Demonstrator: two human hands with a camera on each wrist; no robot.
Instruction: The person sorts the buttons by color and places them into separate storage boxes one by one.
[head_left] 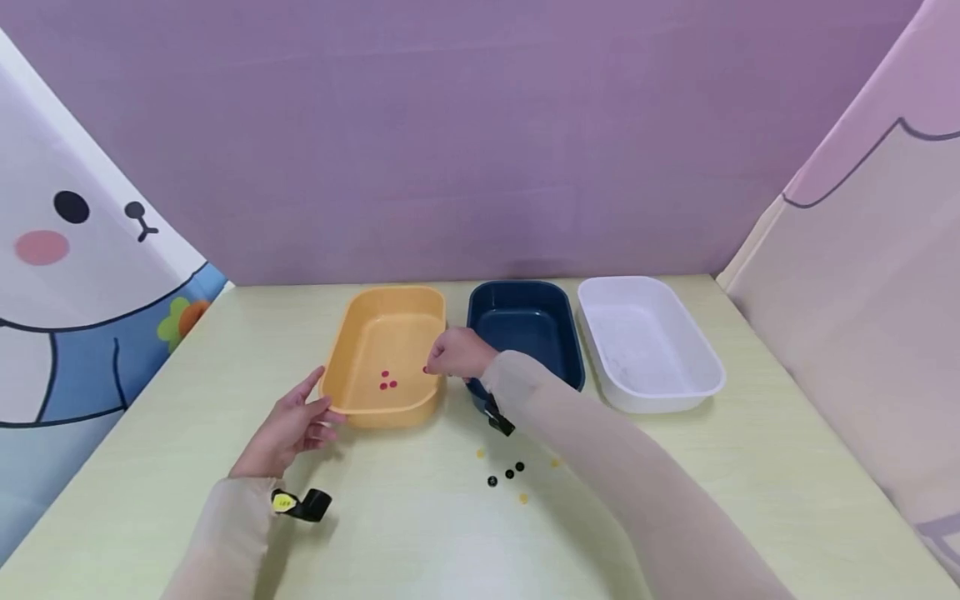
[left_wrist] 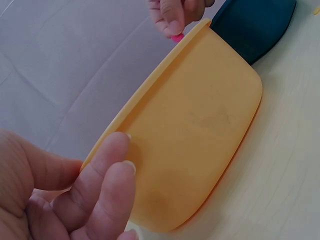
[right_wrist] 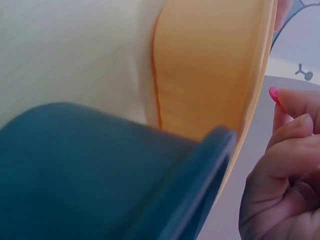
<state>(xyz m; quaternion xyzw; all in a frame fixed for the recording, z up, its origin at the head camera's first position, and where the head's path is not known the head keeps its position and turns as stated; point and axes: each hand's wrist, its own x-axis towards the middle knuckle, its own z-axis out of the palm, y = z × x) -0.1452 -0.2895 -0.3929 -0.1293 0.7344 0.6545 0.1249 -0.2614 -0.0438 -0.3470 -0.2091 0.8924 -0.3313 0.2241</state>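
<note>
Just above the right-hand edge of the yellow tray (head_left: 375, 411), the right grip (head_left: 459, 353) is closed to a fine pinch, thumb and fingertip tips nearly meeting on a pink button (right_wrist: 273, 94) while the remaining fingers curl back toward the palm. To work well here, I judge, the pinch wants to stay light and near the button's edge, the wrist clear of the rim, and the release low over the tray floor so that so small a disc does not bounce or roll away.

The button lies right at the tips of that grip, sticking out past them, over the tray's opening near its right wall. Across the tray, the left grip (head_left: 296, 423) takes the near-left rim, one digit over the edge and bent fingers along the outer wall; a steady hold with no tilt should serve.

On the tray floor, left of the held button, lie three loose pink buttons (head_left: 383, 386). Farther out, the dark blue tray (head_left: 517, 329) stands just right of the yellow one, partly behind the right forearm, with the white tray (head_left: 645, 342) beyond. Nearer the person, black buttons (head_left: 510, 474) and yellow buttons (head_left: 523, 499) are scattered on the worktop (head_left: 390, 517).
</note>
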